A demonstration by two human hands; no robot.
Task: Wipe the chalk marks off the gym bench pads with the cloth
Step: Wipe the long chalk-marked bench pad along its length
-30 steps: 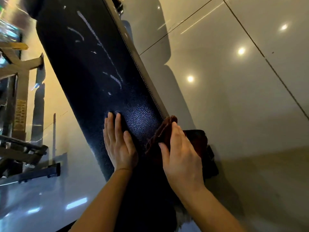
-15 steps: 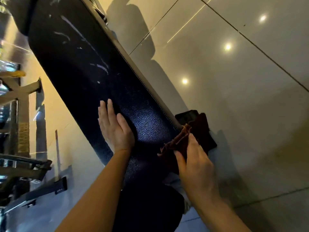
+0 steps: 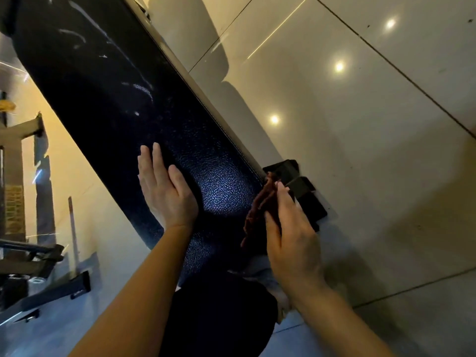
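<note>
The right hand (image 3: 291, 235) grips the dark red cloth (image 3: 260, 210) at the bench pad's (image 3: 123, 104) right edge. The left hand (image 3: 164, 191) presses flat beside it, chalk marks (image 3: 140, 88) well beyond its fingertips.

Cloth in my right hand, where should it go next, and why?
Probably slide the cloth up the bench pad toward the chalk marks: they remain white beyond the left hand, while the cloth sits at the pad's right edge.

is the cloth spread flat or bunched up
Bunched up: the cloth sits in crumpled folds under the right hand at the bench pad's edge.
</note>
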